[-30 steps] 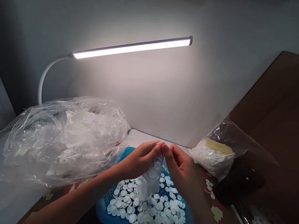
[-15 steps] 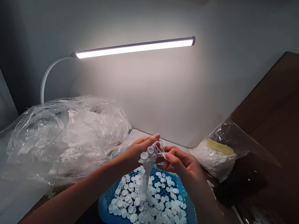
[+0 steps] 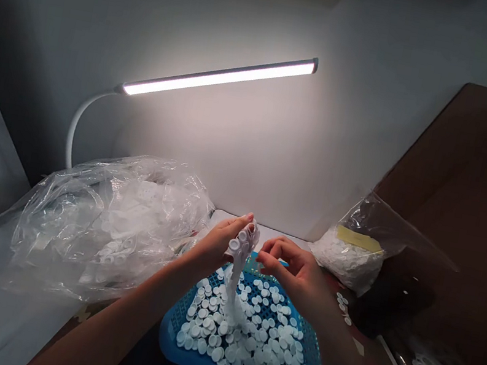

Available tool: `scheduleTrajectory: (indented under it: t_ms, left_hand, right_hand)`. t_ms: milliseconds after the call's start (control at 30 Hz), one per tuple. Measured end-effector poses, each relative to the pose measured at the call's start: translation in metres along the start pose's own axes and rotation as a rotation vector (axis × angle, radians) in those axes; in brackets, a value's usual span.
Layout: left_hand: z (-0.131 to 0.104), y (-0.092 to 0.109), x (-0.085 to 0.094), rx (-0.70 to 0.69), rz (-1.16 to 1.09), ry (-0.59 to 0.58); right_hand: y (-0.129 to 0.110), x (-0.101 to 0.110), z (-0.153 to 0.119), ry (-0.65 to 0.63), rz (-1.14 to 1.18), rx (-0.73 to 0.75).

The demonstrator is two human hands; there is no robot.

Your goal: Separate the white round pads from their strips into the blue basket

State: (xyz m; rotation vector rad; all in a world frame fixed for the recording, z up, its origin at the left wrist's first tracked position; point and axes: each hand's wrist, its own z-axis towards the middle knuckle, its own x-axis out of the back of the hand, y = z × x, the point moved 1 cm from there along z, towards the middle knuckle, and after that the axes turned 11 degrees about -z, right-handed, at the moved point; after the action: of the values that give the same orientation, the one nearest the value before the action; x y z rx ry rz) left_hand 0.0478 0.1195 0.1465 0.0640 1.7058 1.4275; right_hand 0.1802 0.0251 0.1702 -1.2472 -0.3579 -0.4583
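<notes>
My left hand (image 3: 220,241) is closed around a bunch of white plastic pieces with round, cup-like ends (image 3: 241,239). A thin white strand or film (image 3: 233,286) hangs from the bunch down into a blue plastic basket (image 3: 194,364). Many small white round caps (image 3: 284,354) lie loose in that basket. Just right of the bunch, and apart from it, is my right hand (image 3: 297,269). Its fingers are curled, with thumb and forefinger brought together; whatever may be between them is too small to make out.
A big clear plastic bag (image 3: 91,225) with white parts fills the left. At right stand a smaller bag of white pieces (image 3: 347,256) with a yellow label and a cardboard box (image 3: 476,184). A lit lamp (image 3: 224,76) hangs above. Several caps (image 3: 344,308) lie beside the basket.
My right hand has come away from the white bunch and sits slightly to the right. The bunch has turned a little in my left hand, which keeps its hold.
</notes>
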Motion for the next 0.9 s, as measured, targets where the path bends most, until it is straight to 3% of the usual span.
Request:
scheduleTrajectory:
  t_ms: [133, 367, 500, 600, 800, 900]
  left_hand:
    - [0.003, -0.004, 0.001, -0.04, 0.069, 0.035]
    - [-0.003, -0.003, -0.009, -0.305, 0.466, -0.049]
    - [-0.007, -0.002, -0.014, -0.369, 0.586, -0.042]
    - [-0.005, -0.004, -0.013, -0.306, 0.525, -0.05]
    - [0.0, -0.004, -0.005, 0.023, 0.082, -0.107]
    - [0.004, -0.003, 0.001, 0.015, -0.003, -0.092]
  right_hand:
    - [-0.003, -0.003, 0.0, 0.074, -0.168, -0.027]
    - [-0.005, -0.009, -0.002, 0.021, -0.205, -0.077]
    - [-0.002, -0.01, -0.002, -0.034, -0.195, -0.092]
    - [0.0, -0.009, -0.001, -0.099, -0.123, -0.021]
    - [0.002, -0.003, -0.001, -0.171, 0.002, 0.064]
    - [0.0, 0.001, -0.003, -0.242, 0.088, 0.063]
